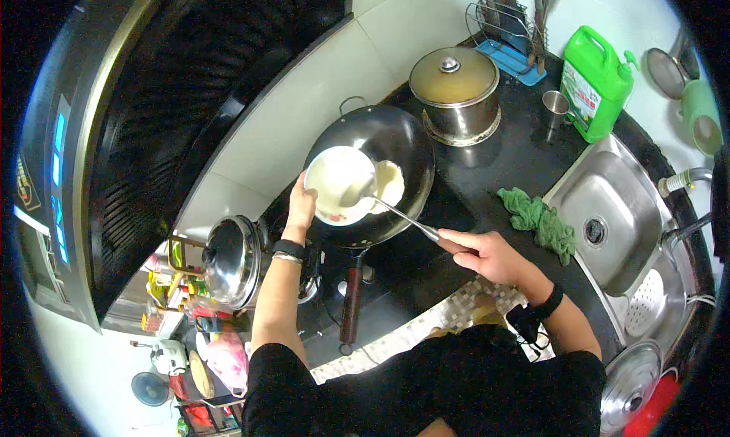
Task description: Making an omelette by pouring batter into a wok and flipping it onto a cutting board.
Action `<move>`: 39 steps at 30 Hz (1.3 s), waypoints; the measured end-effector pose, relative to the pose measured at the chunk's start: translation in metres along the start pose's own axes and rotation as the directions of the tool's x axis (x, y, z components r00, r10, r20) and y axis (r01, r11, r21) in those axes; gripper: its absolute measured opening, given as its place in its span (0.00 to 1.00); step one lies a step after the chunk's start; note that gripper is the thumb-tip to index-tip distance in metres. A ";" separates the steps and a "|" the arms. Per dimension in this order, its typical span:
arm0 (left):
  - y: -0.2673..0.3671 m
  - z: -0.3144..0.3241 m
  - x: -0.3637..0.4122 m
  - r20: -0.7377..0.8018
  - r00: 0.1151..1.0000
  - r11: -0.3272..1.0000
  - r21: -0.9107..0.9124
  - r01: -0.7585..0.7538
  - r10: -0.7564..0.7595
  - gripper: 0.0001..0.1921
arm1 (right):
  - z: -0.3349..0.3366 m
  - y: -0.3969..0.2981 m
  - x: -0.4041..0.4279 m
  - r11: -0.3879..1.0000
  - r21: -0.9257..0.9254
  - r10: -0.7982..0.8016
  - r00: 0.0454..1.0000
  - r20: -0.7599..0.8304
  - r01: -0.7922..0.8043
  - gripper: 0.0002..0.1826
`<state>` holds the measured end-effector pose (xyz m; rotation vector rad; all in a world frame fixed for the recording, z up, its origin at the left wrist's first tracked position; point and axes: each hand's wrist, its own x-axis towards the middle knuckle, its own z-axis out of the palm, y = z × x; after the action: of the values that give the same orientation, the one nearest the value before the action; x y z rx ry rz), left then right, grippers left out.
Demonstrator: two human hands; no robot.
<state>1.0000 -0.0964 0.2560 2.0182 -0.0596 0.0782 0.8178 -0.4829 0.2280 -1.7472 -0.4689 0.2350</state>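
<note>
My left hand (303,204) grips the rim of a white bowl (340,180) with a red pattern, tilted over a dark wok (399,132) on the stove. Pale batter or a similar creamy food (390,186) lies in the wok, beside the bowl's right edge. In my right hand (489,254) is the handle of a metal ladle or spatula (405,215), whose head is inside the bowl. The wok's long wooden handle (352,306) points toward me. Whether the bowl still holds food cannot be told clearly.
A lidded steel pot (456,109) stands right of the wok, a lidded glass-topped pan (231,260) left. Farther right are a green cloth (539,223), a green jug (596,86), a metal cup (555,103) and a steel sink (607,209). The range hood (188,94) hangs at upper left.
</note>
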 end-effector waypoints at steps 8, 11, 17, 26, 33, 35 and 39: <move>-0.004 -0.007 0.009 -0.019 0.979 0.907 0.379 -0.183 0.205 0.28 | 0.012 -0.011 0.009 0.903 -0.370 -0.231 0.973 0.008 0.218 0.32; 0.008 0.001 0.005 -0.025 0.975 0.877 0.441 -0.189 0.223 0.27 | 0.005 -0.003 0.005 0.851 -0.499 -0.181 0.983 0.012 0.162 0.32; 0.021 0.011 -0.001 -0.065 0.970 0.862 0.475 -0.177 0.235 0.28 | 0.008 -0.008 0.007 0.871 -0.472 -0.179 0.983 -0.050 0.135 0.30; 0.053 0.016 -0.002 0.106 0.909 0.665 0.648 -0.372 0.404 0.31 | -0.020 0.008 0.024 0.991 0.042 -0.127 0.992 0.021 0.126 0.28; 0.076 0.026 -0.014 0.104 0.934 0.624 0.718 -0.309 0.343 0.29 | -0.035 -0.023 0.019 0.930 -0.329 -0.167 0.986 0.025 0.166 0.25; 0.076 0.024 -0.013 0.112 0.931 0.607 0.730 -0.314 0.347 0.28 | -0.041 -0.037 0.015 0.833 -0.524 -0.129 0.984 0.124 0.175 0.27; 0.074 0.029 -0.010 0.266 0.859 0.459 0.756 -0.467 0.436 0.28 | -0.040 -0.048 0.018 0.783 -0.560 -0.230 0.963 0.142 0.270 0.26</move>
<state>0.9855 -0.1542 0.3093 2.8785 -0.7227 0.4983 0.8411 -0.5028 0.2852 -2.2441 -0.8864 -0.0549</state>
